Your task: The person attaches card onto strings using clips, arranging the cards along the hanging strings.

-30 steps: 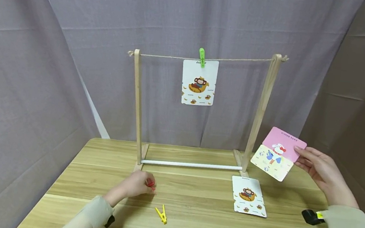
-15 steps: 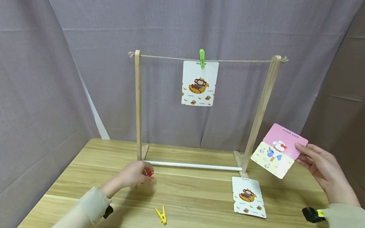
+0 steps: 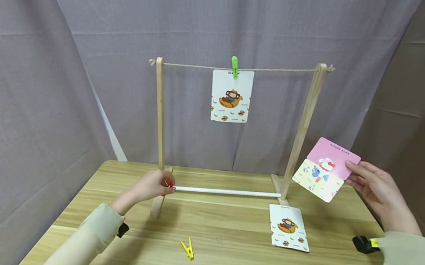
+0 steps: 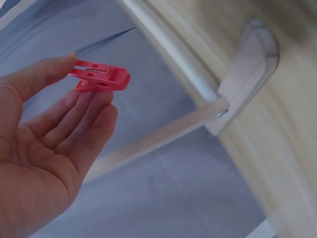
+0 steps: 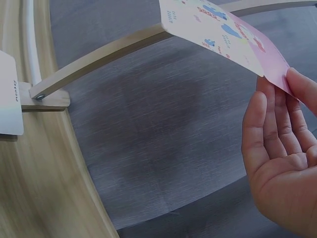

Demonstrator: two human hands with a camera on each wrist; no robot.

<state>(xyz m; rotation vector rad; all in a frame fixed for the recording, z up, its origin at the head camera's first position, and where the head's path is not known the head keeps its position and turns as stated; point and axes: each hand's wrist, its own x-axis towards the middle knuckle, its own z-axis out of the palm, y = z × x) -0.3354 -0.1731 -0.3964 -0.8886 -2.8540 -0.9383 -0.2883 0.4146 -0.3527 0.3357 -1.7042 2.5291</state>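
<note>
Table (image 3: 221, 257) of light wood carries the wooden drying frame (image 3: 303, 130), on whose string a green peg (image 3: 234, 66) holds a monkey card (image 3: 231, 95). My right hand (image 3: 377, 195) pinches the pink-and-yellow card (image 3: 326, 169) by its edge, raised in the air right of the frame's right post. My left hand (image 3: 149, 185) pinches the red peg (image 4: 101, 79) between thumb and fingertips, just beside the frame's left post base.
</note>
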